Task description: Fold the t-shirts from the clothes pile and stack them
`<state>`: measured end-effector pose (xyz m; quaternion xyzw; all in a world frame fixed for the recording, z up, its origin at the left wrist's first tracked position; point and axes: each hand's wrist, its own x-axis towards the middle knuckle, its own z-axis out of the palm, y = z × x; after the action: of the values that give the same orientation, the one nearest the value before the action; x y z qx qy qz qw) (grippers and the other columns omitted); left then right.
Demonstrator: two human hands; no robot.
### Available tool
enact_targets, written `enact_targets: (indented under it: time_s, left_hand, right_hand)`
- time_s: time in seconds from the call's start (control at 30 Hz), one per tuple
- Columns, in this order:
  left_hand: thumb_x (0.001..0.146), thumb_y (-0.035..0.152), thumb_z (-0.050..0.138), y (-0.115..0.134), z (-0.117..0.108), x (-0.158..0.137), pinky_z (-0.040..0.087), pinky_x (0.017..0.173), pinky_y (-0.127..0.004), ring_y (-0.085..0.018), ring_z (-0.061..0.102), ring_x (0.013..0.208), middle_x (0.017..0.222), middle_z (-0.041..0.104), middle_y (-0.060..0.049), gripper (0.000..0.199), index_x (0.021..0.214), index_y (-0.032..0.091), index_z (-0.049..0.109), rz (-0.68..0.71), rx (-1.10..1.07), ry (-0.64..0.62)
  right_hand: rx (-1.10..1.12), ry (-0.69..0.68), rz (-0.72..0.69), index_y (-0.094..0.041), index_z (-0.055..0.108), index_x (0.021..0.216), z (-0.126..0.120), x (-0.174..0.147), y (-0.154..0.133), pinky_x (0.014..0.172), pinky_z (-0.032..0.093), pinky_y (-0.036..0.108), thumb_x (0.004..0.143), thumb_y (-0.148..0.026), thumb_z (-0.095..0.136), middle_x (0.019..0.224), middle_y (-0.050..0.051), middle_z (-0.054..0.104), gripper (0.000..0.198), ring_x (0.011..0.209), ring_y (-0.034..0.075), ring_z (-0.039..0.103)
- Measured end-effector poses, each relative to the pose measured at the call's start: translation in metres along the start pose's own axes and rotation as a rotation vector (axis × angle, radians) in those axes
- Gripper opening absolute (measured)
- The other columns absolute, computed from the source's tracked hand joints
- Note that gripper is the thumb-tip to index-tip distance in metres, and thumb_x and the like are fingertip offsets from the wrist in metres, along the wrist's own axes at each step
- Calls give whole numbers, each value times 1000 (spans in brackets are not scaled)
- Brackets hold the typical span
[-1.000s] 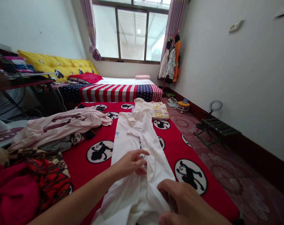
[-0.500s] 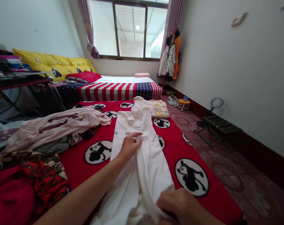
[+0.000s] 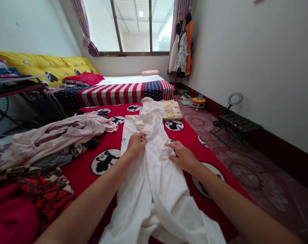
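A long white garment [image 3: 157,169] lies lengthwise on the red cover, blue printed characters showing near its left edge. Its lower part spreads loosely toward me, with folds down the middle. My left hand [image 3: 137,144] is on the upper part, fingers curled together at the fabric beside the print. At the garment's right edge, my right hand [image 3: 183,156] has its thumb and fingers apart, their tips at the cloth. Just beyond the garment's far end sits a folded white and yellow garment [image 3: 171,110].
The red cover [image 3: 82,184] bears black monkey figures in white circles. To the left lie a pink shirt [image 3: 54,132] and a red patterned cloth [image 3: 45,193]. A folding stool [image 3: 236,122] stands on the floor at right. Behind is a bed with a striped cover [image 3: 113,95].
My right hand has moved from the garment's near end up to its right edge, and its fingers have spread. The garment's near right part now lies spread out. My left hand stays at the upper part.
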<state>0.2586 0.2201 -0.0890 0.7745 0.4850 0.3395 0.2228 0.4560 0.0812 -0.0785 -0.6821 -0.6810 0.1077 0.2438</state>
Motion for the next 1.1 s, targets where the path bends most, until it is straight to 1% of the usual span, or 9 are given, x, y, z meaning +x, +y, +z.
enact_targets:
  time_s: [0.13,0.27,0.4,0.53,0.63,0.7,0.83,0.97,1.1]
  left_hand:
    - [71,17,61,-8,-4,5,48,74,-26,-17,63,74,79,70,-6,16,83,14,72,-8,-11,-10]
    - [75,18,55,-12,-22,-10,49,78,-28,-18,62,79,90,67,-6,25,96,15,67,92,24,-7]
    - [79,20,52,-24,-53,-43,46,92,-36,-23,59,101,112,60,-10,32,108,19,65,346,174,-159]
    - [85,20,49,-40,-91,-86,42,101,-39,-25,54,114,126,57,-9,32,110,25,67,420,258,-324]
    - [84,21,54,-42,-116,-119,37,107,-44,-28,45,127,139,49,-5,39,121,33,63,430,252,-475]
    - [79,18,60,-40,-127,-139,32,110,-49,-31,33,136,148,40,-3,53,128,37,56,431,274,-580]
    - [73,20,67,-30,-132,-165,26,111,-55,-35,19,142,156,25,-2,73,138,41,44,441,273,-742]
    - [76,29,68,-16,-129,-174,20,113,-55,-35,20,142,155,24,-4,74,142,39,38,439,159,-790]
    - [84,29,60,0,-139,-176,16,116,-50,-30,35,137,149,38,0,56,136,44,45,459,32,-843]
  right_hand:
    - [30,-11,-83,-20,65,110,1,-12,1,75,45,26,81,-16,56,115,7,56,31,80,13,58]
    - [239,-42,-122,-18,64,103,-20,-47,12,79,47,27,80,-9,53,102,6,62,27,88,15,60]
    - [158,-37,-187,-20,64,104,-32,-87,24,87,47,32,82,-9,51,105,7,63,28,96,18,60]
    - [59,39,-266,-24,61,118,-27,-109,25,97,45,38,81,-9,55,125,9,56,40,114,21,54]
    - [8,26,-393,-28,60,122,-23,-112,18,102,41,42,80,-7,54,135,9,51,47,123,22,48]
    - [-6,-22,-489,-29,60,124,-22,-109,13,104,39,43,82,-7,52,139,9,49,47,127,22,45]
    - [-11,-139,-568,-31,56,128,-21,-100,4,108,34,44,89,-14,50,144,8,46,43,134,21,39]
    - [46,-233,-595,-31,51,134,-26,-96,-5,111,29,45,92,-22,49,143,9,48,43,136,21,37]
    - [158,-395,-597,-34,53,133,-44,-101,-20,113,23,48,92,-25,51,136,7,56,42,135,22,40]
